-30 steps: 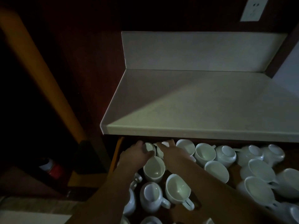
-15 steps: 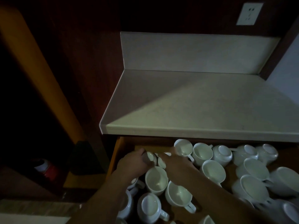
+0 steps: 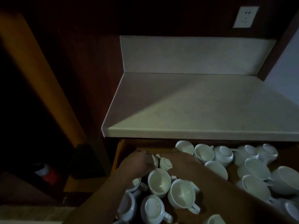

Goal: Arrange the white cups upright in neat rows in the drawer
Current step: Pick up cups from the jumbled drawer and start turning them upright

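No text, number or brand can be read anywhere. The socket plate (image 3: 245, 16) on the dark wall at the top right shows only its holes and no marking that can be made out. The red and white container (image 3: 48, 174) in the dark corner at the bottom left may carry a label, but it is too dim and blurred to read. The cups (image 3: 159, 181) in the drawer show plain white surfaces, with no print visible on them.
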### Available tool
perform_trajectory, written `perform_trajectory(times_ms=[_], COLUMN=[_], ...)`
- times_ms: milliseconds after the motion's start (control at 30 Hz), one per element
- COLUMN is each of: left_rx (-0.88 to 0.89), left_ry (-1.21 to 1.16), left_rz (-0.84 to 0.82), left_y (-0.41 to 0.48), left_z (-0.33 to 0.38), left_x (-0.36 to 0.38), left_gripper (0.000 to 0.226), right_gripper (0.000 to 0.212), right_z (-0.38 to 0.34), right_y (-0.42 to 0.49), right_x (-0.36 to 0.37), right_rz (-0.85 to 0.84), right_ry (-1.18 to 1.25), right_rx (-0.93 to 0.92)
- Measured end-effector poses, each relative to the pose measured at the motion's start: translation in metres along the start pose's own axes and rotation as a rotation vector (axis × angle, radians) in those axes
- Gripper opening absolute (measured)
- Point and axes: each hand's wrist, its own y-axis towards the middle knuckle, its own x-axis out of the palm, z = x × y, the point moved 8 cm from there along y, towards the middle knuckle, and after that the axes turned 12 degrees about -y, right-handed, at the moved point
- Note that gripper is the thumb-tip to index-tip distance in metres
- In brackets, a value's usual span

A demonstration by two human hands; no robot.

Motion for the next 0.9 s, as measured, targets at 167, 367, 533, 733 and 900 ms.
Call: perform_trajectory(times_ms=[167, 367, 533, 733, 900], left_rx=[0.036, -0.013, -0.027, 0.014, 0.100], left_ry=[-0.135, -0.824, -1.384, -1.836, -1.463], left_rz=[0.043, 0.174, 0.000, -0.095, -0.025], left_y=[-0.007, -0.030, -0.052, -0.075, -0.081], left_z=[0.006, 0.003, 0.030, 0.078, 0.084], left_x=[-0.018, -0.053, -0.044, -0.054, -0.075], left_gripper=[0.044, 0.033, 0.038, 0.049, 0.033], right_gripper=[0.074, 0.077, 0.068, 0.090, 0.119], right_z=[0.004, 0.018, 0.028, 0.009, 0.008], right_y=[-0.008, -0.044, -0.088, -0.092, -0.090], right_x=[-0.009, -0.047, -0.090, -0.095, -0.104], right_rz=[0.053, 0.177, 0.404, 0.460, 0.376], right_ry=[0.012, 0.120, 0.742, 0.900, 0.624], right_rx=[-0.020, -0.071, -0.028, -0.064, -0.065])
